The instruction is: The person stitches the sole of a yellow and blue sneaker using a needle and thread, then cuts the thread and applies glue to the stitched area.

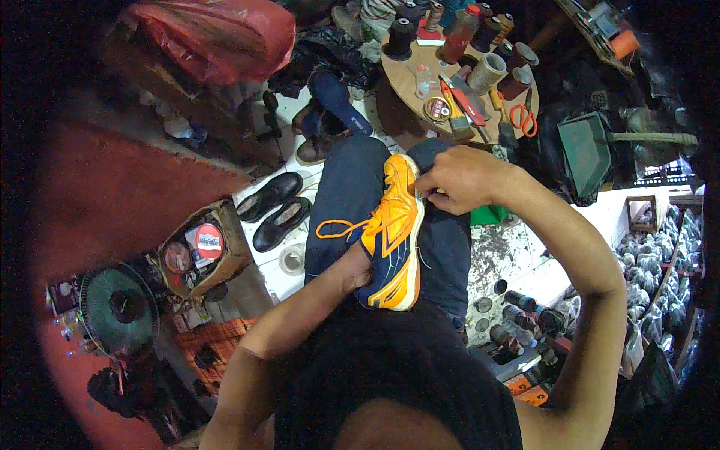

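Note:
An orange and navy sports shoe point(391, 219) with a white sole lies across my lap, toe pointing away from me. My left hand point(355, 273) reaches into the shoe's opening, so its fingers are hidden inside. At the sole's edge near the toe, my right hand point(459, 180) is closed in a pinch; whatever it grips is too small to make out. An orange shoelace point(335, 229) loops out loosely to the left. A thin pale thread point(423, 256) hangs by the right side of the sole.
Ahead stands a round wooden table point(405, 86) with thread spools, a brush and orange-handled scissors point(523, 121). Black shoes point(271, 196) rest on the tiles at left, beside a cardboard box point(229, 259) and a fan point(120, 307). Bottles point(517, 326) lie at right.

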A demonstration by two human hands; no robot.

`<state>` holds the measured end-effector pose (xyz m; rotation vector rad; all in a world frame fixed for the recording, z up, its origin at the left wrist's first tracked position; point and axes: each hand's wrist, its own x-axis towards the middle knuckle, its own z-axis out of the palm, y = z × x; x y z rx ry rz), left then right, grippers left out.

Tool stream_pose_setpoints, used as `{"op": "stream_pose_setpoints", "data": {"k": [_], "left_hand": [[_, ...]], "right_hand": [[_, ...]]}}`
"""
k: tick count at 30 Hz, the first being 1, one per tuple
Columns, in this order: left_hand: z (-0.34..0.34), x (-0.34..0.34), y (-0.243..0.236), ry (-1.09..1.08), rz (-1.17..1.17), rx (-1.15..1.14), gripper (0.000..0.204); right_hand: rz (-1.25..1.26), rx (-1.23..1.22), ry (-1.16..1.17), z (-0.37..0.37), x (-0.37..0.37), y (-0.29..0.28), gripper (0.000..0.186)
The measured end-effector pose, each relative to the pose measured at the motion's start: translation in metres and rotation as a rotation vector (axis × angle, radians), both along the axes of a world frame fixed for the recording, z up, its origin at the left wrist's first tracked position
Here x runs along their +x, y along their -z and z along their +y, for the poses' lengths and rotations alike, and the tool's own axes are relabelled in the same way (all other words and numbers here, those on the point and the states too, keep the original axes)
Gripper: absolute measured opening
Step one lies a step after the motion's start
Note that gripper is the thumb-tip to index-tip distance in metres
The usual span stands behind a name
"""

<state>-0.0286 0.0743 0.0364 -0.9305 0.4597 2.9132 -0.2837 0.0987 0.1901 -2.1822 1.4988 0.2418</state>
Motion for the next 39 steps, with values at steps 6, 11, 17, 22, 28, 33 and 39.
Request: {"op": "stream_pose_setpoints", "data": {"k": [6,11,17,22,28,33,39], "left_hand": [[-0.009,0.006,-0.023,0.074,-0.119,-0.091,0.036],[-0.011,0.022,-0.048,-0.020,-0.366,-0.094,0.024],[-0.006,0.041,-0.054,-0.033,-0.483,-0.354,0.013],[0.002,0.072,-0.054,-0.059,-0.486,-0.790,0.026],[0.017,0.075,-0.059,-0.020,-0.419,-0.876,0.027],[0.012,0.100,-0.053,0.043,-0.478,-0.879,0.028],[0.002,0.153,-0.043,0.136,-0.573,-0.912,0.028]], "right_hand": [[0.197,-0.121,0.115,0.037,0.020,0.010,0.032],[0.103,-0.340,0.320,0.056,0.026,0.032,0.036],[0.095,0.126,0.510,0.075,-0.028,0.033,0.079],[-0.237,0.277,0.592,0.077,-0.051,0.036,0.071],[0.096,-0.257,0.191,0.034,-0.023,0.032,0.078],[-0.176,-0.030,0.190,0.042,-0.035,0.045,0.077],[-2.646,-0.332,0.616,0.080,-0.049,0.071,0.075]]}}
